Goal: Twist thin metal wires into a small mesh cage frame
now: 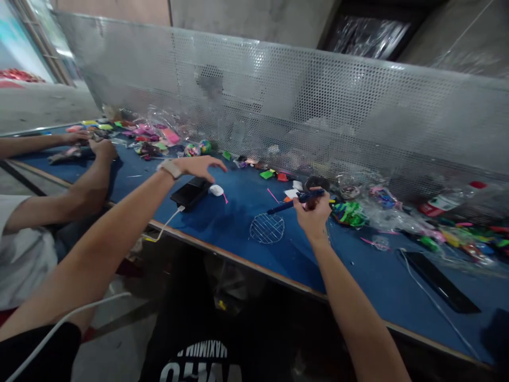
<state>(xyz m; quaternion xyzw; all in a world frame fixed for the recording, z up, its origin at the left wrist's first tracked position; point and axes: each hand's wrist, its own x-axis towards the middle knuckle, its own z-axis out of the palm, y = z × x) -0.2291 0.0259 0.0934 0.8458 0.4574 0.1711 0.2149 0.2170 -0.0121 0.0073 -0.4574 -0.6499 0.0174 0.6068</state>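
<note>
My right hand [314, 212] is closed around a dark blue pen-shaped tool [292, 202]. The tool's tip points left, just above a round lattice of thin pale lines [267, 229] on the blue table. Whether the tip touches it I cannot tell. My left hand [202, 167], with a pale band at the wrist, hovers over the table with its fingers apart and nothing between them. Below it lies a black box-like device [191, 193] with a white cable plugged in. Beside that device sits a small white rounded object [216, 190] with a pink strip at its edge.
A perforated metal panel [254, 101] rises along the table's back edge. Colourful scraps, green wrapped material [350, 213] and a red-capped bottle [453, 199] line it. At right lies a black flat device [441, 281] with a cable. A co-worker's hands [89, 142] work at left.
</note>
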